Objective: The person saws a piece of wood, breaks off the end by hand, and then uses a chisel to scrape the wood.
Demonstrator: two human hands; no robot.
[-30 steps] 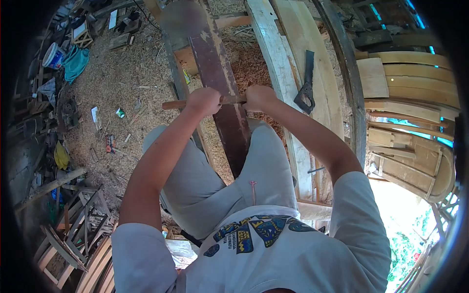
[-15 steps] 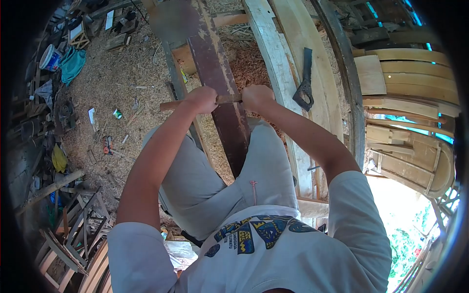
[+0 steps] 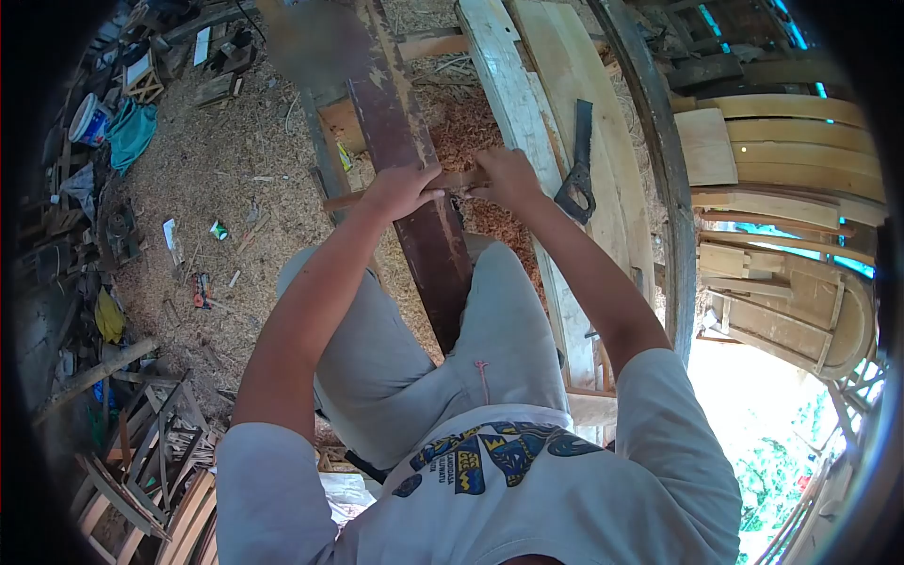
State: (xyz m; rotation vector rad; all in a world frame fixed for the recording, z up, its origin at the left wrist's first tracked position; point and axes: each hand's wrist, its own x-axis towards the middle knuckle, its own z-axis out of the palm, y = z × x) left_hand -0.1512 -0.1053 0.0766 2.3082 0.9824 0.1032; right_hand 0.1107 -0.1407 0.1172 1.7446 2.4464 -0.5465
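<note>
Both hands have gone forward along the plank since a second ago, and the tool now sits skewed, its right end further up than its left.

Far left, a white bucket (image 3: 89, 121) and a teal cloth (image 3: 132, 132) lie on the sawdust floor (image 3: 217, 169), which is pale, fluffy and littered with offcuts.

Coming in, the left hand (image 3: 400, 188) is wrapped tight round the two-handled shaving tool (image 3: 345, 199), a slim, round wooden bar whose bare end pokes out past the knuckles. The bar lies across the dark plank (image 3: 428, 245), a long, narrow, chocolate-brown board, scuffed pale along its edge, running out between the person's knees.

The right hand (image 3: 508, 177) is clenched on the tool's other end, just past the plank's right edge. To my eye the stroke wants both wrists level so the bar squares up, with even pressure and long, shallow passes rather than digging in.

Reddish curly shavings (image 3: 466, 122) are heaped beside the plank. Next, an adze (image 3: 574, 193), dark metal on a dark handle, rests on the pale planks (image 3: 523, 104), which are broad, smooth and gently bowed. Far right, curved boards (image 3: 800, 141) are stacked in yellow-tan arcs.
</note>
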